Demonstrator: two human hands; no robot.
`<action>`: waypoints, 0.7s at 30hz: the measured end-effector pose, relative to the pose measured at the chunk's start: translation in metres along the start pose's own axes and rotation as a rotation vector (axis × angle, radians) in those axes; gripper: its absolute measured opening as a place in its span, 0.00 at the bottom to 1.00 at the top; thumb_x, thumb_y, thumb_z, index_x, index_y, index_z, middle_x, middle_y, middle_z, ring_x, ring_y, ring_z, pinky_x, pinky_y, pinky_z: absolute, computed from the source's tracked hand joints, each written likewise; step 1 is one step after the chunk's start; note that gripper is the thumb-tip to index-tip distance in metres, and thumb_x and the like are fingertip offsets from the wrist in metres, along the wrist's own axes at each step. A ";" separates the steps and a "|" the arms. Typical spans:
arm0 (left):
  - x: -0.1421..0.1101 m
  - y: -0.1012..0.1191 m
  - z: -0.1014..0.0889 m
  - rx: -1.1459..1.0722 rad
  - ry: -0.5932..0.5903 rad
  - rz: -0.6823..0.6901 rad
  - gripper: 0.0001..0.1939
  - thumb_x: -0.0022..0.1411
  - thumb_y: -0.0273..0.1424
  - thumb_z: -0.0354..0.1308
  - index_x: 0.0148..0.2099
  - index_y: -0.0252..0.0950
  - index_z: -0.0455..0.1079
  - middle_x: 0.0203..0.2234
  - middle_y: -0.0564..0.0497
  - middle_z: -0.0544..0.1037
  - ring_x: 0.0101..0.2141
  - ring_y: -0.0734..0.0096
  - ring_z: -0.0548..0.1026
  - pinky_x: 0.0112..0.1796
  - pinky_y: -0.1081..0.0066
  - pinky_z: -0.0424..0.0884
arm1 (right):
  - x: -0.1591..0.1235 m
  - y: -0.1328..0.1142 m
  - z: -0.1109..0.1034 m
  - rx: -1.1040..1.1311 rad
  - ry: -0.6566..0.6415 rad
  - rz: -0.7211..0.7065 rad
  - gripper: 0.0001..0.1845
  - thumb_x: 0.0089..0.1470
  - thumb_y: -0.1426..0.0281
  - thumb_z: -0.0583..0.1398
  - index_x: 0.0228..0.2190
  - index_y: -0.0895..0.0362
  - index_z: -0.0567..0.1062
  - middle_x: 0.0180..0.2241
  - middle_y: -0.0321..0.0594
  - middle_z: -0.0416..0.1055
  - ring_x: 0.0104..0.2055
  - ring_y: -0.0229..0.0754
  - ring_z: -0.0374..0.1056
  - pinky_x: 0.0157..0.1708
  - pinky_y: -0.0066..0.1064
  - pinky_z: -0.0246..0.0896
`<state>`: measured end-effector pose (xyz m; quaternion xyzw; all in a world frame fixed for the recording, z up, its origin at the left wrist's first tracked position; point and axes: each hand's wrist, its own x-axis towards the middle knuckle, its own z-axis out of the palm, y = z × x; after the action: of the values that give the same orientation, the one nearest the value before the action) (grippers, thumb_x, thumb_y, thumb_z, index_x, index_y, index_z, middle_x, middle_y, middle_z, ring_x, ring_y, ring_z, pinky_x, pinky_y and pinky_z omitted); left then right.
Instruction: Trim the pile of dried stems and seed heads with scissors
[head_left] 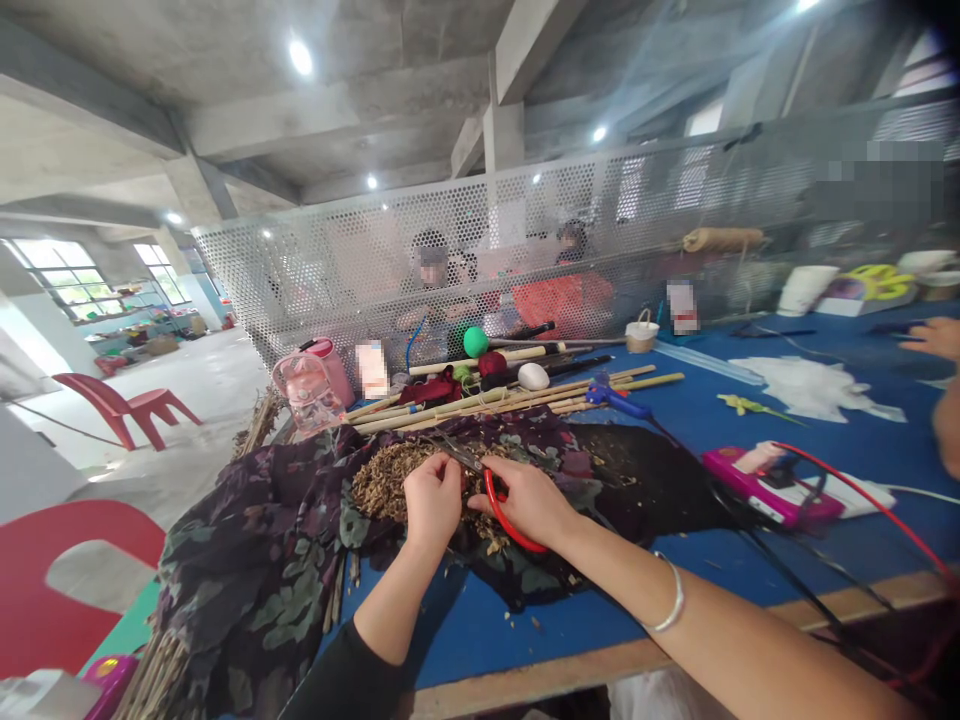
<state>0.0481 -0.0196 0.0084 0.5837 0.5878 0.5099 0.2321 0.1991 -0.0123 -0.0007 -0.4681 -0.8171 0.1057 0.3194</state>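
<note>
My right hand (529, 500) is closed around the red handles of a pair of scissors (491, 487), whose metal blades point up and left. Just left of the blades, my left hand (435, 495) is pinched shut; whatever its fingertips hold is hidden or too small to make out. Both hands are over a heap of small brown dried pieces (382, 478). The heap lies on a dark, flower-patterned cloth (259, 560), and crumbs are scattered around it.
Bamboo sticks (480, 405), a green ball (475, 342) and a blue glue gun (619, 400) lie behind the cloth. A pink power strip (772, 487) with cords is at right. Another person's hand (934, 338) is at the right edge. A perforated metal screen (337, 260) stands behind.
</note>
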 end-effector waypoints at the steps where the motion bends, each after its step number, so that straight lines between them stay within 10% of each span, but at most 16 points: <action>1: 0.000 -0.001 0.000 0.005 -0.002 0.006 0.14 0.56 0.33 0.48 0.23 0.34 0.67 0.15 0.55 0.69 0.19 0.76 0.65 0.22 0.77 0.57 | 0.000 0.000 0.000 -0.003 -0.004 0.001 0.23 0.49 0.56 0.58 0.44 0.55 0.70 0.40 0.45 0.73 0.43 0.47 0.69 0.40 0.32 0.62; 13: 0.008 -0.004 -0.005 0.187 -0.035 0.010 0.16 0.53 0.39 0.52 0.20 0.35 0.68 0.13 0.55 0.67 0.18 0.75 0.62 0.23 0.75 0.56 | 0.005 0.003 -0.015 -0.105 -0.004 0.066 0.19 0.50 0.55 0.56 0.40 0.52 0.71 0.25 0.38 0.74 0.26 0.43 0.70 0.24 0.27 0.55; 21: 0.016 -0.001 -0.009 0.114 0.004 0.074 0.15 0.56 0.40 0.51 0.31 0.34 0.73 0.21 0.51 0.74 0.22 0.73 0.68 0.27 0.74 0.61 | 0.045 0.074 -0.058 -0.337 0.098 0.356 0.17 0.48 0.58 0.58 0.39 0.54 0.72 0.27 0.42 0.75 0.31 0.47 0.70 0.27 0.30 0.56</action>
<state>0.0362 -0.0073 0.0162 0.6160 0.5946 0.4849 0.1782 0.2703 0.0577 0.0281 -0.6558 -0.7115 -0.0002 0.2523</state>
